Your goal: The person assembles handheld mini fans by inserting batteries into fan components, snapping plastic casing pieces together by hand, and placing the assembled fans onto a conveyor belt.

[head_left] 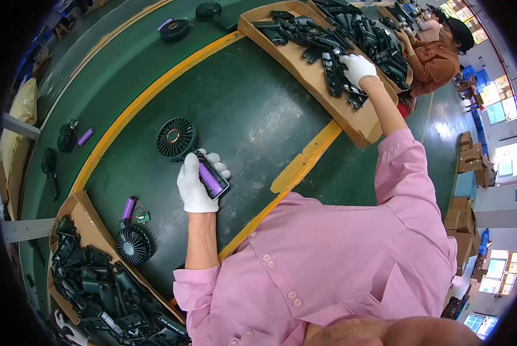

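Left hand (199, 183) is wrapped round the open handle of a small black fan (178, 137), held over the green table (244, 92) with the purple battery (211, 180) facing up. I'd keep that grip snug but not squeezy, so the battery doesn't tip out. Right hand (359, 69) is over in the cardboard box (353, 121), fingers at the black plastic parts (332, 78); can't tell if it's actually got one. They're piled up pretty tangled, so imo pinch just one by its edge and lift it straight up, no dragging.
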### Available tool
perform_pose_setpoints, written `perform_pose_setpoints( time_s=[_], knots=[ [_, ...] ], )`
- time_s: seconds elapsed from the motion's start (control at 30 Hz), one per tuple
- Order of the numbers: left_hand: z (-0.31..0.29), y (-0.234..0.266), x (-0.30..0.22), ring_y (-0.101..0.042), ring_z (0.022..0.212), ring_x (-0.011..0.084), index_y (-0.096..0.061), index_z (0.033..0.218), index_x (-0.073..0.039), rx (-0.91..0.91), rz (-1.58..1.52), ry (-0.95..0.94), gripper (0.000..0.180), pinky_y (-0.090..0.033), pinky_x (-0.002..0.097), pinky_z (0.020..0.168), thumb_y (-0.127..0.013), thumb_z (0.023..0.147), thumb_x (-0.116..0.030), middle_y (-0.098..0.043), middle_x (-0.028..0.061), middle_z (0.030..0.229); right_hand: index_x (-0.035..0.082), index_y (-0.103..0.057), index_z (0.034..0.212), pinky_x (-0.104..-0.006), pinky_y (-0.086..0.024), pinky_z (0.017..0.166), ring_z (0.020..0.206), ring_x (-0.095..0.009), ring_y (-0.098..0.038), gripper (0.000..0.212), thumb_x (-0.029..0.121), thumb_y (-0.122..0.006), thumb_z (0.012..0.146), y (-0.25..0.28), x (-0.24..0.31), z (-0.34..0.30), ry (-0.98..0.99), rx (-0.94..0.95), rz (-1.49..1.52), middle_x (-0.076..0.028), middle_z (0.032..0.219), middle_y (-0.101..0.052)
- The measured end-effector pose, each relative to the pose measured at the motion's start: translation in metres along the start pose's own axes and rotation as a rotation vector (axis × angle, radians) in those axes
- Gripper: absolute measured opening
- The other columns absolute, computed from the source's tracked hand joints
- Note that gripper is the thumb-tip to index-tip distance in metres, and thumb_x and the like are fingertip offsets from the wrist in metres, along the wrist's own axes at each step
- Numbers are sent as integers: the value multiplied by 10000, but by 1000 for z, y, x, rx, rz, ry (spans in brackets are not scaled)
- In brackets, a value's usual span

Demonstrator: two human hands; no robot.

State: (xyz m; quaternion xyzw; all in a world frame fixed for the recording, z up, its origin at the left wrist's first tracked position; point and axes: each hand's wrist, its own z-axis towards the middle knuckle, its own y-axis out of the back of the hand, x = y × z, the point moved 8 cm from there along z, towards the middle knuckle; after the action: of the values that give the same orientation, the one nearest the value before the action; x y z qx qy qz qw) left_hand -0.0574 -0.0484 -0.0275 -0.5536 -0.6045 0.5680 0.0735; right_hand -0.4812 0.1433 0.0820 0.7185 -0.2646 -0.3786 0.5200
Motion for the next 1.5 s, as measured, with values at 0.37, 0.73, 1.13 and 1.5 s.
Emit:
perform_pose_setpoints(
  time_s=[0.37,0.73,1.13,1.5],
  knots=[
    [2,0,6,-629,720,253,-528,1051,-10,-24,-40,2,279,-561,375,623,-540,944,-267,-616,176,920,105,-580,1244,-336,-503,855,938,-304,-647,454,91,-646,795,67,49,-8,364,-565,414,-165,1016,-665],
    [2,-6,15,-636,746,254,-544,1107,-4,22,-79,28,477,-553,363,670,-489,958,-454,-626,154,915,-20,-564,1132,-299,-463,908,1021,-166,-567,268,12,-596,868,10,289,-131,463,468,2175,-102,1096,-602],
    [0,-7,7,-618,804,213,-578,1114,-89,24,-269,-31,599,-529,359,736,-375,941,-625,-629,77,952,-54,-496,1284,-284,-488,804,847,-164,-622,594,219,-680,790,-2,306,-176,887,539,1124,-124,958,-656],
    [-6,-28,0,-550,1101,271,-468,1288,-94,98,-251,-19,771,-440,418,964,-275,896,-729,-553,111,1236,42,-390,1386,-383,-524,574,595,-341,-651,767,325,-703,746,68,296,-215,890,-206,469,-183,698,-644]
  ],
)
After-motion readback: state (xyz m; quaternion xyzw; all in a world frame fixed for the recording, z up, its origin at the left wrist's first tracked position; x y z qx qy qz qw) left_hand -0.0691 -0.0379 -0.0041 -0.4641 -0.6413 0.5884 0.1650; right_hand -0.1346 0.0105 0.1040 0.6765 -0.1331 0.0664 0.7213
